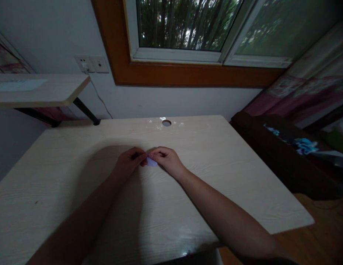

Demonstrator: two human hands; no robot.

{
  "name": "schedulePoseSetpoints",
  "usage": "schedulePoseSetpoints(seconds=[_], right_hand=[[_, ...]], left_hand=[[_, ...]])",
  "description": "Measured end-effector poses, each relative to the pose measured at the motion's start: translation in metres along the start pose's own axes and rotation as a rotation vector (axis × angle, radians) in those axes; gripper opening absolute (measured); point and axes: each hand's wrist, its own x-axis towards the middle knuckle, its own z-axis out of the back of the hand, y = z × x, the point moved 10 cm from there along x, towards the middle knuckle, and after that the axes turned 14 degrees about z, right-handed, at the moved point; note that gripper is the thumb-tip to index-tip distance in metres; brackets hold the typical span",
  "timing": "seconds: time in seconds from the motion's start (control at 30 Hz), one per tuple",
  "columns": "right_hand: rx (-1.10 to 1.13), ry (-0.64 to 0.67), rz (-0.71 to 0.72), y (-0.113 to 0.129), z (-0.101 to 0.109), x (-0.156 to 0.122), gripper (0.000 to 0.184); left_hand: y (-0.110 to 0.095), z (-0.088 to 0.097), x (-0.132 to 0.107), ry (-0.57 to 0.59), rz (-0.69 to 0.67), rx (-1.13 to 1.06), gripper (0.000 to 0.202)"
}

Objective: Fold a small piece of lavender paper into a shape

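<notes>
Over the middle of the pale wooden desk [215,147], my two hands meet at a small piece of light purple paper [152,162]. My left hand [130,161] pinches its upper left part between thumb and fingers. From the other side, my right hand [167,159] grips the top edge with its thumb and forefinger. The fingertips of both hands nearly touch and hide the paper's upper part. Its lower part hangs or lies below them; whether it touches the desk I cannot tell.
A round cable hole [166,123] sits near the desk's back edge. At the left a raised shelf [60,88] stands on black legs. A white cable [101,98] runs down from the wall socket [84,64]. Dark furniture [273,154] stands right of the desk, below a curtain [304,84].
</notes>
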Motion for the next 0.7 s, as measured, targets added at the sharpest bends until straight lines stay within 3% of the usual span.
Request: schedulePoseSetpoints(seconds=[0.7], right_hand=[[0.016, 0.041, -0.011, 0.0, -0.006, 0.001, 0.024]], left_hand=[[-0.001, 0.012, 0.0, -0.118, -0.041, 0.024, 0.016]])
